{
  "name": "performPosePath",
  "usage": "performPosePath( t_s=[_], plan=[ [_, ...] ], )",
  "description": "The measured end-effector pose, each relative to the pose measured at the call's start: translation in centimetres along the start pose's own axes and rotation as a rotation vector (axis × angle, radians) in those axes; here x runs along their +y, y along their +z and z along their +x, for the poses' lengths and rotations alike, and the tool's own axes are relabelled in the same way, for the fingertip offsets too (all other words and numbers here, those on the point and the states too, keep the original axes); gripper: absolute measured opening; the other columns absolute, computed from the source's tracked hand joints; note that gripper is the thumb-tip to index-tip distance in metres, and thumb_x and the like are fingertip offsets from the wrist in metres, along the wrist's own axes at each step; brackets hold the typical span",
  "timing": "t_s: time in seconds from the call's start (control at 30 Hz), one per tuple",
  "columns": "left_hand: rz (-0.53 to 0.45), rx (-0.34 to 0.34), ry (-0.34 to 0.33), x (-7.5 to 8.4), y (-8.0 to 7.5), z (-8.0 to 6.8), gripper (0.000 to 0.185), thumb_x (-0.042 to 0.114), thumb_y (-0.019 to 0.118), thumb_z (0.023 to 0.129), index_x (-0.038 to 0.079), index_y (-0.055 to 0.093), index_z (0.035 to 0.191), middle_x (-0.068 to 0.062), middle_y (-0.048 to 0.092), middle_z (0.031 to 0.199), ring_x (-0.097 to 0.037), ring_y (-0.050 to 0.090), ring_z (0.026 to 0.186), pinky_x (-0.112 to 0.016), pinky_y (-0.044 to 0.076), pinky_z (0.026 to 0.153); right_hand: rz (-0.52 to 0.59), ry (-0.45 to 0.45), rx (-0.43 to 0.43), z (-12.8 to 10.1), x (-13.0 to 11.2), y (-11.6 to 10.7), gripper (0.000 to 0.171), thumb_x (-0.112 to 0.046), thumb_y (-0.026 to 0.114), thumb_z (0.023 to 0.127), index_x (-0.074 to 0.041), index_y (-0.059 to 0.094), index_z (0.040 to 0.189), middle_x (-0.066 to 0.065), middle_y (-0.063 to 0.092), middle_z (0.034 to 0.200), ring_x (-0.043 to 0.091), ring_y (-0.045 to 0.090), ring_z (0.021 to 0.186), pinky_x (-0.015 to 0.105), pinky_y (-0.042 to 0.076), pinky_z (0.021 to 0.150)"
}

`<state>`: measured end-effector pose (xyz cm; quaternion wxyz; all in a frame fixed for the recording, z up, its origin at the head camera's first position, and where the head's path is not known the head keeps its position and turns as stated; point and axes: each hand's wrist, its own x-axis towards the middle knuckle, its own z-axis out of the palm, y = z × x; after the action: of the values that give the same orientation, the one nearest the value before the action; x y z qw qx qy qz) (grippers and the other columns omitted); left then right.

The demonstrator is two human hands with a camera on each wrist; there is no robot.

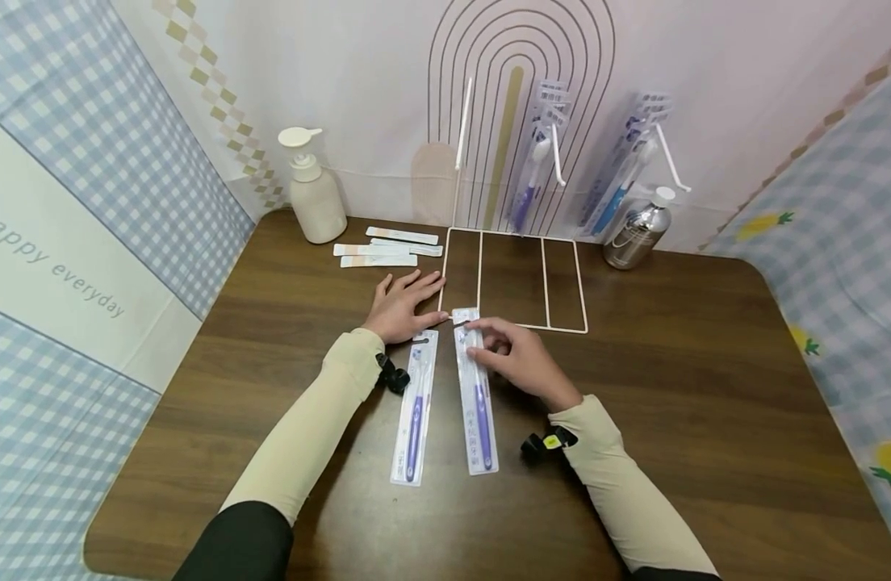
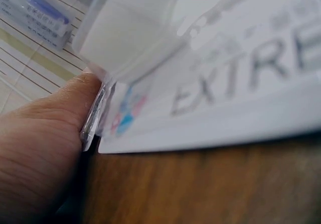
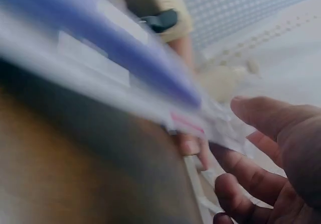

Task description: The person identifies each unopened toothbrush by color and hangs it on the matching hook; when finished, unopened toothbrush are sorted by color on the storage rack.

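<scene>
Two toothbrushes in clear blister packs stand out before the person, both with purple handles. The left packaged toothbrush (image 1: 414, 420) lies on the table just below the left hand (image 1: 402, 311). That hand rests palm down with its fingers spread, its thumb by the corner of the rack's white wire base (image 1: 514, 326). At its upper end, the right packaged toothbrush (image 1: 482, 420) is between the thumb and curled fingers of the right hand (image 1: 518, 359). In the right wrist view, the thumb (image 3: 261, 111) shows above the pack's end and a finger passes behind it.
Packaged toothbrushes (image 1: 529, 181) with purple handles hang on the middle hook, blue-handled packs (image 1: 620, 194) on the right one. A pump bottle (image 1: 316, 198) and several slim paper packets (image 1: 376, 250) are at the back left; a silver bottle (image 1: 637, 234) stands back right.
</scene>
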<state>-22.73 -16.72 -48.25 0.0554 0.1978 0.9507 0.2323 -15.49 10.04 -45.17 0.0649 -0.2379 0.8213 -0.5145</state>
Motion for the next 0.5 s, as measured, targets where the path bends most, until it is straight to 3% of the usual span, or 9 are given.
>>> performPosePath(
  t_s=[0.33,0.5],
  plan=[
    [-0.007,0.008,-0.001,0.0,0.1,-0.1,0.075,0.058,0.061,0.103,0.029,0.035,0.167,0.012,0.027,0.173,-0.021,0.016,0.161,-0.056,-0.005,0.126,-0.092,-0.266,0.303,0.5,-5.6,-5.6,0.043,-0.001,0.079,0.093,-0.012,0.07,0.134,0.005,0.068,0.088,0.016,0.05,0.058,0.024,0.042,0.05],
    [-0.005,0.006,-0.001,0.0,0.1,-0.1,0.076,0.059,0.06,0.103,0.029,0.034,0.168,0.011,0.028,0.172,-0.021,0.016,0.161,-0.056,-0.005,0.126,-0.129,-0.369,0.443,0.6,-8.9,-8.3,0.046,0.002,0.079,0.092,-0.01,0.07,0.136,0.005,0.065,0.088,0.014,0.049,0.06,0.022,0.04,0.052]
  ],
)
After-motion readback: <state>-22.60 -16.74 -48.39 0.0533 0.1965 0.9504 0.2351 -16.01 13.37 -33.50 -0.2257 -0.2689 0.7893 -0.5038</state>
